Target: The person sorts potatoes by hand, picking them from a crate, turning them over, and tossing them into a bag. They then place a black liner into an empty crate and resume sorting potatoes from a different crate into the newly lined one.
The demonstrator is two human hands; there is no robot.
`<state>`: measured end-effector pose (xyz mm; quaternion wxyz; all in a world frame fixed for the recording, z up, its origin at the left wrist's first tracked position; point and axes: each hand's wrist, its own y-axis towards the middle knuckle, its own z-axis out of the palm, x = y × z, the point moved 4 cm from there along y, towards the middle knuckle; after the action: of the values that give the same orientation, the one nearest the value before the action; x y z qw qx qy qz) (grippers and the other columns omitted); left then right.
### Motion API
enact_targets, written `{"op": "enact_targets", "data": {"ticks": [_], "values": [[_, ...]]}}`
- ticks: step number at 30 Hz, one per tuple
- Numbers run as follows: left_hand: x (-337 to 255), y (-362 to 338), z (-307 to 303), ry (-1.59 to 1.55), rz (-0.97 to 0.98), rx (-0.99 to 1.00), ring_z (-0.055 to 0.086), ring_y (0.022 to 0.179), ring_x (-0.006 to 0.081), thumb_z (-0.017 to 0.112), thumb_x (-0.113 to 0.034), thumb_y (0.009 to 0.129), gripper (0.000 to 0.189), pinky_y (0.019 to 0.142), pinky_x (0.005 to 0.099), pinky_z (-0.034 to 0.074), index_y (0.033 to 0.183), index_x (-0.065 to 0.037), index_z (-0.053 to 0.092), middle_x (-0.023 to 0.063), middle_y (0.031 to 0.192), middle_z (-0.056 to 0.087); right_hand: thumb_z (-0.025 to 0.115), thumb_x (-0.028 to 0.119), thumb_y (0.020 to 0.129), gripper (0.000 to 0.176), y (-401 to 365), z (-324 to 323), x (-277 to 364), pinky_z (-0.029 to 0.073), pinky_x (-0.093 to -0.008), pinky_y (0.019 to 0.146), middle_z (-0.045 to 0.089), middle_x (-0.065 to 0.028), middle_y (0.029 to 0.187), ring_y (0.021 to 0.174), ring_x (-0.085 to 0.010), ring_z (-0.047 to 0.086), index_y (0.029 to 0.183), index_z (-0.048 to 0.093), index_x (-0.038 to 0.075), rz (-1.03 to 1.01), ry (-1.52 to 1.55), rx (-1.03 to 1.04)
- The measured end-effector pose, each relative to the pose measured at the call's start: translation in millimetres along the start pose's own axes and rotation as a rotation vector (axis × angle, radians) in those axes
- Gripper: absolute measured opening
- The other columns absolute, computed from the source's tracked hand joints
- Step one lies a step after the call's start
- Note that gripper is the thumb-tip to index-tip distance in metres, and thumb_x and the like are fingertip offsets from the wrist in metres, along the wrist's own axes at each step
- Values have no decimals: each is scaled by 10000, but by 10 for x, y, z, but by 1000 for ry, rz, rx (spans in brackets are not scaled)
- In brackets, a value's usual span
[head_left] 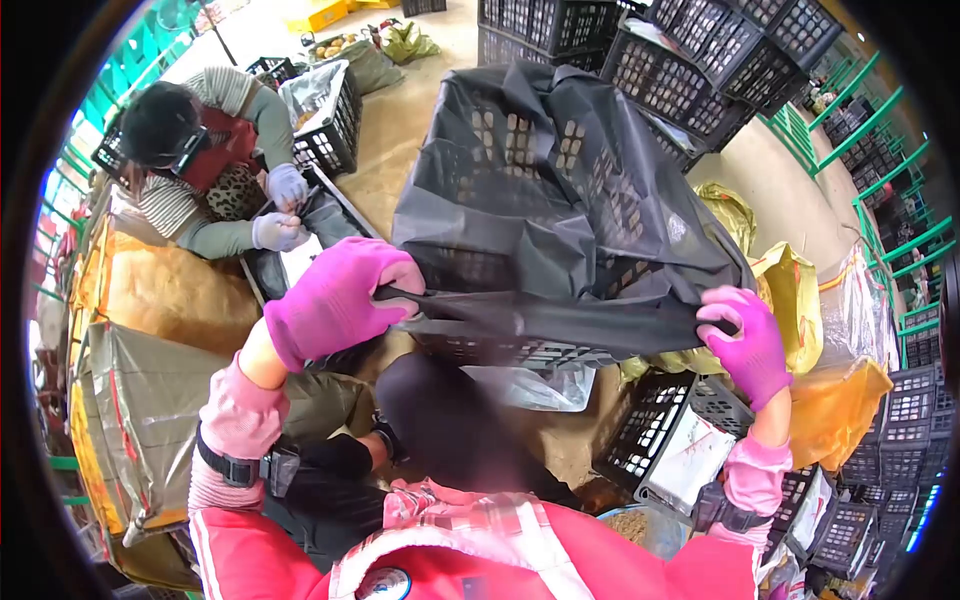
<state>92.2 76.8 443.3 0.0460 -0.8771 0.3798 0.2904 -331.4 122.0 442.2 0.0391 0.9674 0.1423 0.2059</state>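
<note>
A large black crate (520,140) stands in front of me, lined with a thin black plastic sheet (640,190) that drapes over its rim. My left hand (345,295), in a pink glove, pinches the sheet's edge at the near left corner. At the near right corner my right hand (745,340), also pink-gloved, has its fingers closed round the sheet. Between both hands the edge is stretched along the crate's near side. Inside the crate only the wrinkled sheet shows.
At the left a co-worker (215,160) in pale gloves bends over another lined crate. Stacked black crates (690,80) stand at the back. Yellow sacks (790,300) and a smaller black crate (645,430) are at the right. Large sacks (150,420) lie at the left.
</note>
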Motion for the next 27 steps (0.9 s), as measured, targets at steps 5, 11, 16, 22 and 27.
{"op": "enact_targets", "data": {"ticks": [5, 11, 16, 22, 27], "values": [[-251, -525, 92, 210, 21, -74, 607, 798, 284, 730, -96, 690, 186, 736, 380, 474, 831, -96, 609, 49, 808, 628, 757, 95, 674, 154, -393, 128, 287, 445, -428, 946, 670, -62, 1023, 1051, -295, 601, 814, 693, 103, -176, -179, -313], [-4, -970, 599, 84, -187, 28, 638, 806, 216, 731, -96, 737, 145, 785, 338, 496, 843, -89, 633, 42, 863, 660, 753, 88, 699, 169, -967, 1086, 39, 484, -385, 881, 634, -117, 1019, 1003, -313, 606, 861, 702, 83, 147, 177, -298], [377, -1028, 601, -603, -424, -107, 606, 807, 92, 666, -102, 876, 89, 763, 266, 489, 922, -26, 673, 12, 884, 656, 711, 151, 817, 209, -1176, 1325, 26, 481, -344, 909, 662, -148, 1043, 982, -281, 639, 1001, 717, 52, 274, 480, -81], [503, -670, 335, -507, -365, -1013, 564, 805, 67, 644, -151, 933, 322, 738, 219, 466, 1197, 24, 586, 11, 943, 632, 587, 93, 963, 251, -800, 568, -221, 462, -314, 971, 648, -109, 1170, 1078, -195, 615, 1171, 630, -40, 371, 514, -603], [758, -103, 657, -530, -784, -506, 604, 955, 167, 796, -320, 791, 643, 841, 293, 485, 1230, 84, 557, 140, 1105, 651, 568, 184, 974, 529, -89, 765, -134, 361, -319, 1079, 494, -144, 1402, 1269, -224, 498, 1419, 411, -54, 330, 774, -333]]}}
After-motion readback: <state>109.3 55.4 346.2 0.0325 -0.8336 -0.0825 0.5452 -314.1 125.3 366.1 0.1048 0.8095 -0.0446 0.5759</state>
